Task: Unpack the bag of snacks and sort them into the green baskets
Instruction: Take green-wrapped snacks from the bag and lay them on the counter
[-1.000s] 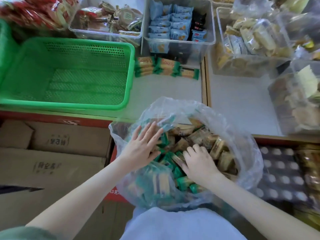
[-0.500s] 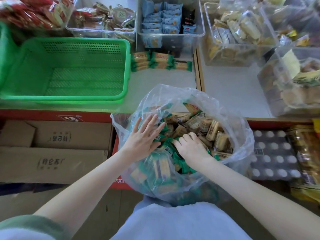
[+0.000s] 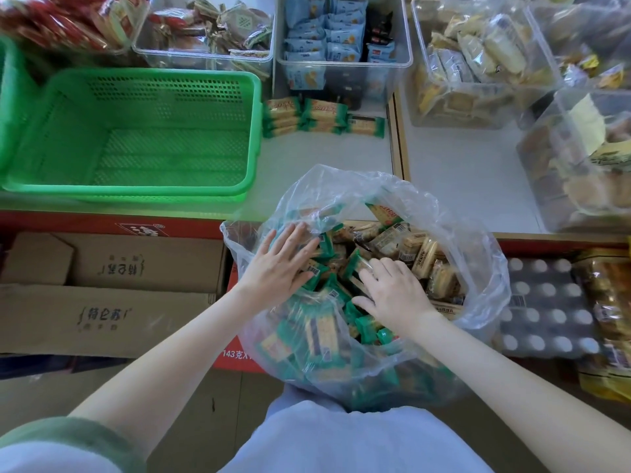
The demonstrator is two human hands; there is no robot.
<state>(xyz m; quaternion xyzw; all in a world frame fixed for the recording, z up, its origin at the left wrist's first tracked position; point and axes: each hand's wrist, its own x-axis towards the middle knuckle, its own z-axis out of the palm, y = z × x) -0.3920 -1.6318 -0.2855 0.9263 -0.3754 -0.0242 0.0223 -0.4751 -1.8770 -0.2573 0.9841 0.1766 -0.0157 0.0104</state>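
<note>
Left hand and right hand rest flat, empty, on green-wrapped snack packets inside clear plastic bag; next, grip a handful for green plastic basket.

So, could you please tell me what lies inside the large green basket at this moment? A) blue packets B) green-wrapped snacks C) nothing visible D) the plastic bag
C: the green basket shows only its bare mesh floor; a few snacks lie beside it, the others in the plastic bag.
</note>
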